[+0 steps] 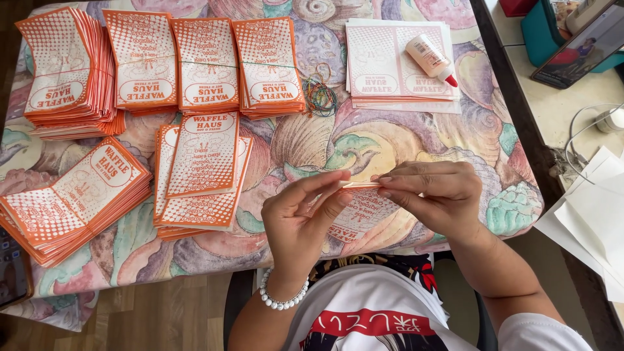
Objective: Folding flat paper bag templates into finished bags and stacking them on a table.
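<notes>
Both hands, left hand (300, 218) and right hand (434, 195), pinch one orange-printed paper bag (359, 214) above the patterned tablecloth (364, 140).

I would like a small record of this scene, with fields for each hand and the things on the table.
left hand: pinches one edge of the paper bag
right hand: pinches the same bag's edge
bag stacks: orange and white, at left
glue bottle: lies on flat sheets
rubber bands: beside the stacks
table: patterned cloth
</notes>
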